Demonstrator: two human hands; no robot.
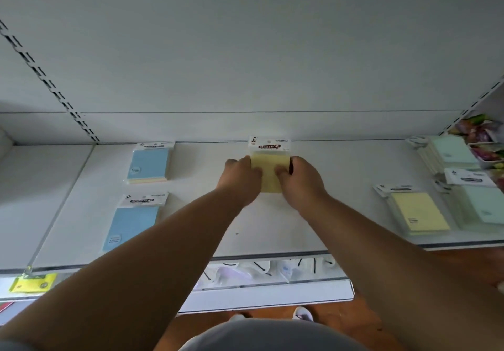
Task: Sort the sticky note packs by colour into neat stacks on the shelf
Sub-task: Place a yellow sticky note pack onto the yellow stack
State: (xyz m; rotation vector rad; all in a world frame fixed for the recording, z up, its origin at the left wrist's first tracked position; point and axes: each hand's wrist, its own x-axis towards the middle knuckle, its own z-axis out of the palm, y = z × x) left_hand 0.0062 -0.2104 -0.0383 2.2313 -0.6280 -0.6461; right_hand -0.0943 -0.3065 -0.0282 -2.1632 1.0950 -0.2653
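A yellow sticky note pack (270,168) with a white header card lies at the back middle of the white shelf (321,214). My left hand (241,177) grips its left side and my right hand (300,180) grips its right side, thumbs on top. On the left lie two blue packs, one at the back (148,164) and one nearer the front (131,226). On the right, a yellow pack (417,213) tops a small stack. Pale green packs lie beside it (482,206) and behind it (452,151).
A slotted upright (46,78) runs up the back panel at left. A tray of colourful packets (485,138) stands at the far right. Below the shelf edge there is a lower shelf with white items (272,271) and a yellow price tag (34,282).
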